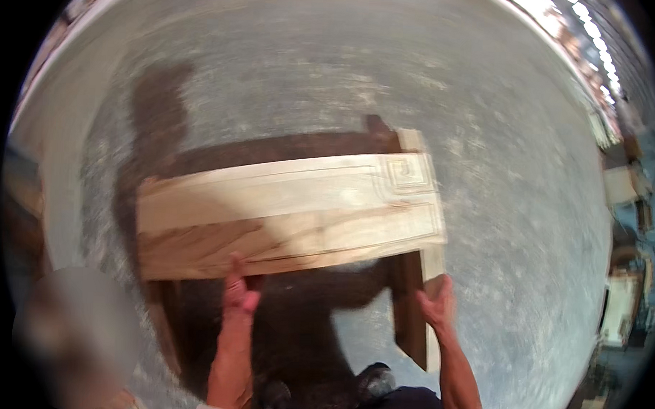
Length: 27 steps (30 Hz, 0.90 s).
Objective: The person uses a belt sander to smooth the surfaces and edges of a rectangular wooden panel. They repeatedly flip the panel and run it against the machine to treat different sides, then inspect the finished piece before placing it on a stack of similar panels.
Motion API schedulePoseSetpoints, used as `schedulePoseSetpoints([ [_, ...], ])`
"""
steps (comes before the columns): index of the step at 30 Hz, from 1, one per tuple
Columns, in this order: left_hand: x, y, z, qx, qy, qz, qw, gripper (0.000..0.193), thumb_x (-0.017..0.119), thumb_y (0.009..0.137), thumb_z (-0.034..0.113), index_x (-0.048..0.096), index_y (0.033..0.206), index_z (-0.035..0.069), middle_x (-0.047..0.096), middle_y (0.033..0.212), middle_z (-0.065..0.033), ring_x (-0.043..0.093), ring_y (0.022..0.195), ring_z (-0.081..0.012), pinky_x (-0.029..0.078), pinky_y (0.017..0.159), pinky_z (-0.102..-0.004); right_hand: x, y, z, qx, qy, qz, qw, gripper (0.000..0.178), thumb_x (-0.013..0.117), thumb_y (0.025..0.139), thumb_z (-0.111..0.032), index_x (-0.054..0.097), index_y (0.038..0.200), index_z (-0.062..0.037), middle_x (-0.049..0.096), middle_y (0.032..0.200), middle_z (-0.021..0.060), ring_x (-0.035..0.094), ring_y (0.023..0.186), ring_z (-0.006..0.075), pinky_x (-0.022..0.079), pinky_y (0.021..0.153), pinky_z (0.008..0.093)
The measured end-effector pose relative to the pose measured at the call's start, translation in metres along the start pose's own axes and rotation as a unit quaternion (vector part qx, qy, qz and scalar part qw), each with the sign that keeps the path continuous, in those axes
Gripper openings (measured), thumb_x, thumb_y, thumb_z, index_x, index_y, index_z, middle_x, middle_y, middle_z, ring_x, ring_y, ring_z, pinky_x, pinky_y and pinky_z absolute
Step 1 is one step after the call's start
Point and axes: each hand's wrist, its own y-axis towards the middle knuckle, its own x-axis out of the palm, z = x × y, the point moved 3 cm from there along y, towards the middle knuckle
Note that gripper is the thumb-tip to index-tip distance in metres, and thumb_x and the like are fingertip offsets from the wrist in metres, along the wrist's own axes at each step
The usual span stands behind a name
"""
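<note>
A pale wooden piece of furniture [291, 221], like a small table or bench frame, stands in front of me with its carved panel facing up toward me. The panel has grooved lines and a square carved block at its right end; legs extend at both ends. My left hand [241, 292] is at the panel's near edge, thumb on the wood and fingers curled beneath. At the right leg [432, 266], my right hand [439, 306] has its thumb and fingers around the wood, slightly blurred. Shadow darkens the underside.
Grey, worn concrete floor [500, 210] surrounds the piece. My shoe [375, 381] is close to its near side. A blurred round shape [78, 333] fills the lower left. Blurred boards and other items [623, 308] line the right edge.
</note>
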Motion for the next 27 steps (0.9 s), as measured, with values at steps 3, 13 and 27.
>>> schedulePoseSetpoints([
  [3, -0.011, 0.010, -0.011, 0.000, 0.000, 0.049, 0.999, 0.044, 0.073, 0.075, 0.028, 0.055, 0.112, 0.014, 0.061, 0.104, -0.0033, 0.057, 0.100, -0.0198, 0.047, 0.090, -0.0364, -0.031, 0.006, -0.040, 0.042, 0.135, 0.059, 0.988, 0.048, 0.065, 0.080, -0.030, 0.050, 0.112, 0.0023, 0.060, 0.095, 0.0156, 0.057, 0.092, 0.0308, 0.044, 0.084, 0.0393],
  [13, 0.021, -0.002, -0.012, 0.007, -0.021, -0.013, 1.000, 0.048, 0.074, 0.075, 0.024, 0.051, 0.117, 0.013, 0.057, 0.113, 0.0001, 0.052, 0.107, -0.0166, 0.045, 0.093, -0.0344, 0.033, 0.052, -0.095, 0.344, 0.642, -0.181, 0.661, 0.038, 0.049, 0.090, -0.046, 0.057, 0.107, -0.0125, 0.062, 0.088, -0.0008, 0.057, 0.076, 0.0133, 0.044, 0.067, 0.0277],
  [27, 0.022, 0.006, -0.006, -0.008, -0.009, -0.037, 0.999, 0.050, 0.072, 0.077, 0.026, 0.048, 0.118, 0.011, 0.056, 0.115, -0.0004, 0.051, 0.110, -0.0164, 0.045, 0.093, -0.0324, 0.053, 0.070, -0.089, 0.278, 0.731, -0.198, 0.591, 0.026, 0.050, 0.092, -0.029, 0.058, 0.112, -0.0144, 0.064, 0.102, 0.0013, 0.062, 0.087, 0.0140, 0.052, 0.068, 0.0273],
])
